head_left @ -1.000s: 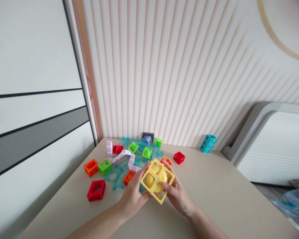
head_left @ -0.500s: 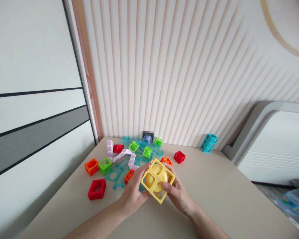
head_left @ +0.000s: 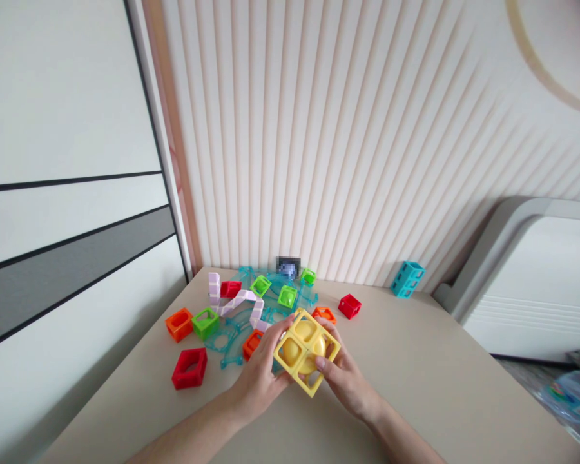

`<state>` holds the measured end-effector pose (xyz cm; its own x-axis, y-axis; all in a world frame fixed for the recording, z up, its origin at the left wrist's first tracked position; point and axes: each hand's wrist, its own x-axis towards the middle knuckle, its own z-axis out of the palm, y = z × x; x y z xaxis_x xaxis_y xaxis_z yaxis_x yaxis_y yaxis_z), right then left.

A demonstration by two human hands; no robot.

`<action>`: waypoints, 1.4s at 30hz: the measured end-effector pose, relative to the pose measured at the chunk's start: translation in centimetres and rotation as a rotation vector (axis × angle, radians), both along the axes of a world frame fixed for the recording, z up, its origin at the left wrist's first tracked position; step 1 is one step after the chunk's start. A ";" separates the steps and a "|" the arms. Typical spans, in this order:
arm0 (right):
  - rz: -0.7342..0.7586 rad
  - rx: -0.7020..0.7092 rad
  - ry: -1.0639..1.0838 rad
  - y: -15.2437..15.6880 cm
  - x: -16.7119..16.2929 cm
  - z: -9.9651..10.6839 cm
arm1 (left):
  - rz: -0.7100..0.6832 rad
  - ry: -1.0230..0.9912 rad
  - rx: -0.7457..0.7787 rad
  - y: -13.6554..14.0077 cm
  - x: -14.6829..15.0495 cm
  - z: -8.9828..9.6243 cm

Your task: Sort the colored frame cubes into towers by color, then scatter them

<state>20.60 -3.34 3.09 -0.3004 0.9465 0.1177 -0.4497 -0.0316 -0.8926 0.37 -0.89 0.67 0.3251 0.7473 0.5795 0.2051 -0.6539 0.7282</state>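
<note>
Head view: both hands' fingers grip a yellow four-windowed block (head_left: 305, 350) above the table.

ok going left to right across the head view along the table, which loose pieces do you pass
orange block → green block → yellow four-cell block, held by left hand and right hand → small red cube → teal block

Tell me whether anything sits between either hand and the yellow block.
Nothing visible does. The left hand and the right hand both grip the yellow block directly, fingers on its edges, holding it above the table.
</note>
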 end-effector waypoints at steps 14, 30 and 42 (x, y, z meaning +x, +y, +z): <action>0.069 -0.013 0.026 0.0 0.3 0.1 | -0.066 -0.052 -0.132 0.4 -0.7 0.8; 0.238 0.074 -0.357 0.8 2.5 3.2 | -0.087 0.247 0.433 0.6 -1.2 3.0; 0.232 0.091 -0.355 0.1 1.6 3.8 | -0.106 0.317 0.616 0.8 -1.8 3.0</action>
